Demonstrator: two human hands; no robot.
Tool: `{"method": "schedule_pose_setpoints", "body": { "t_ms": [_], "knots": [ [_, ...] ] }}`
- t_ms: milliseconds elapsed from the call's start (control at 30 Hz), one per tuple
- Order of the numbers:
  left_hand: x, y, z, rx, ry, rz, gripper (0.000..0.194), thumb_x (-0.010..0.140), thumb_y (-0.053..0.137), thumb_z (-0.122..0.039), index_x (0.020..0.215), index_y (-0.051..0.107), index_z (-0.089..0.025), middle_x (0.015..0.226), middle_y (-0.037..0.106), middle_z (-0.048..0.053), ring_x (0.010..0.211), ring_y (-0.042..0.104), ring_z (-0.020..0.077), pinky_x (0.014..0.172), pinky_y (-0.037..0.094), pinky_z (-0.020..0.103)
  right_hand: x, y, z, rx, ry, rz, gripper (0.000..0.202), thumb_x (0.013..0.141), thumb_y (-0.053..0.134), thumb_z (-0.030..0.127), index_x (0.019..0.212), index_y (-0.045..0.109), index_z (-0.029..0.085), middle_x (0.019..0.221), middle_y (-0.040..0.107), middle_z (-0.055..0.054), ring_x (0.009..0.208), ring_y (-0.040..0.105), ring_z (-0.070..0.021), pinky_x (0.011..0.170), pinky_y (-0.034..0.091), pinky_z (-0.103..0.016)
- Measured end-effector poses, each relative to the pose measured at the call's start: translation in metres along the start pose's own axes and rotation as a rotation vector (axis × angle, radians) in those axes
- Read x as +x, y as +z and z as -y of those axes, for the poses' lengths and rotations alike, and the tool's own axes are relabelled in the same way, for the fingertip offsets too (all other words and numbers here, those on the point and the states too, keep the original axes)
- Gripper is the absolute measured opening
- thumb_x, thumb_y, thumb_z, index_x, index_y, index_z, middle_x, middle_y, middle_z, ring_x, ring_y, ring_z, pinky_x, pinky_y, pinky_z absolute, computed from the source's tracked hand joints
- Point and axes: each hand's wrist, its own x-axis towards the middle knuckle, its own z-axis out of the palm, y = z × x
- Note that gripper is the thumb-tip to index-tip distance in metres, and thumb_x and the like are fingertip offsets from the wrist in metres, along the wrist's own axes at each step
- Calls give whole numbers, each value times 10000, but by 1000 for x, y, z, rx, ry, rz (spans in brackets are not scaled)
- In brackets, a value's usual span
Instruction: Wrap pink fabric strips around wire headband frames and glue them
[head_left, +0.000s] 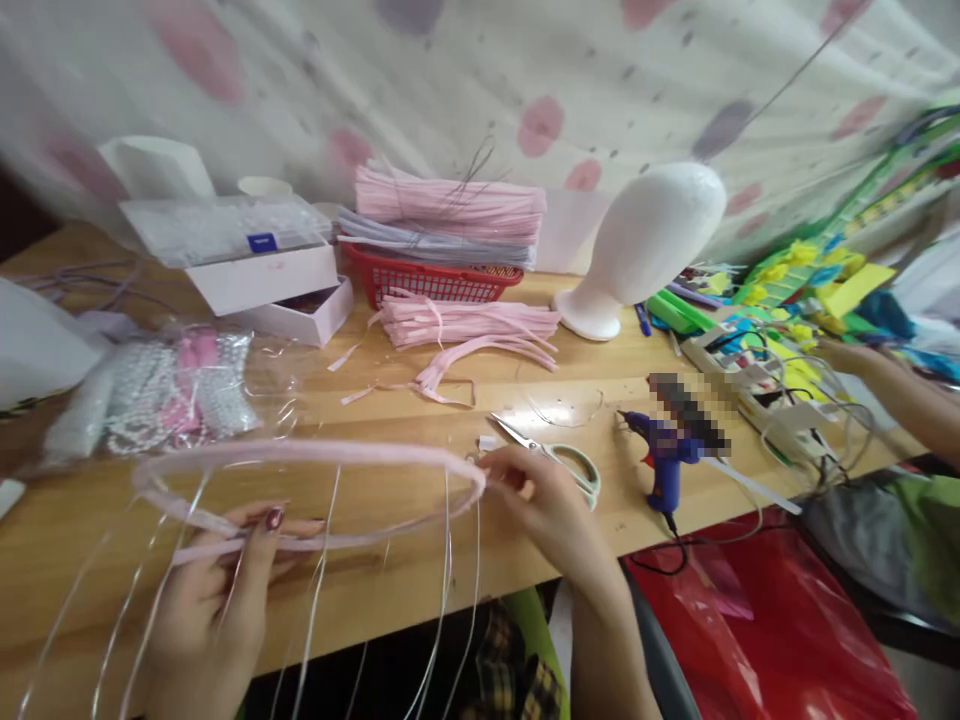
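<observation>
A pale pink hoop (292,453) hangs level above the near edge of the table, with several shiny threads dangling from it. My left hand (225,590) pinches the hoop at its near left side, where two pink ends overlap. At the right end of the hoop, my right hand (536,500) is closed on the pink band with thumb and fingers together. Just behind my right hand lie scissors (577,465) with pale handles. To the right of them rests a blue glue gun (665,460), its cable trailing over the table edge.
Pink strips (465,322) lie before a red basket (435,280) of bundled strips. A white foam head (656,235) stands behind. Bagged beads (180,390) and white boxes (259,280) are left. Power strips (750,385) and another person's arm (892,395) are right.
</observation>
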Motion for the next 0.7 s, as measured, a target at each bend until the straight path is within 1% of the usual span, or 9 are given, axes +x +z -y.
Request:
{"method": "schedule_pose_setpoints", "body": {
  "t_ms": [67,133,233,333,400,467,533,567,700],
  "knots": [
    [-1,3,-7,17,-6,18,278,869,687,-507,913,668,-234,732,769,17,670,763,226,685,677,336,6,-13,-12,-73,49,-99,154,925,594,298,960,720,217,825,712,-41,712,638,-187,657,484,-316],
    [0,7,-11,14,-3,23,268,878,671,-492,926,650,-229,703,758,17,645,760,233,663,678,350,13,-16,-22,-139,61,-139,157,917,589,291,959,720,217,939,706,-78,813,642,-221,740,491,-364],
    [3,12,-7,31,32,15,326,877,662,-519,981,633,-212,748,763,21,684,769,220,643,661,309,21,-8,-32,-213,39,-144,144,894,605,288,940,725,224,1014,680,-106,955,603,-283,880,462,-454],
    [10,15,3,10,66,61,375,886,629,-564,987,615,-203,751,742,23,668,761,214,641,658,313,23,0,-38,-248,18,-140,144,898,600,325,851,698,231,970,663,-106,973,563,-304,929,424,-497],
    [13,16,8,-5,77,84,355,905,610,-546,1007,604,-206,763,737,31,669,756,214,643,654,312,24,1,-41,-242,10,-123,164,899,596,353,809,667,235,905,667,-89,918,574,-288,881,441,-464],
    [14,18,9,16,90,61,324,929,583,-520,1020,600,-210,747,729,29,662,751,212,640,642,305,22,-3,-41,-226,18,-106,185,901,590,386,815,654,235,813,669,-60,790,585,-251,755,460,-396],
    [14,21,6,35,98,47,317,947,558,-510,1026,597,-206,725,724,27,648,746,211,624,625,303,17,-9,-38,-216,38,-111,218,902,593,428,827,655,232,723,650,-29,652,556,-210,625,431,-336],
    [13,23,5,38,101,49,316,953,550,-505,1028,595,-202,721,725,28,644,744,209,618,617,301,13,-12,-35,-210,51,-121,237,896,605,450,823,658,230,689,637,-16,611,541,-195,589,416,-320],
    [6,27,0,12,104,69,289,977,536,-470,1041,589,-193,755,741,36,658,744,193,625,596,285,-16,-17,-17,-148,77,-164,276,845,699,482,729,672,233,610,585,17,560,519,-157,541,411,-284]
  ]
}}
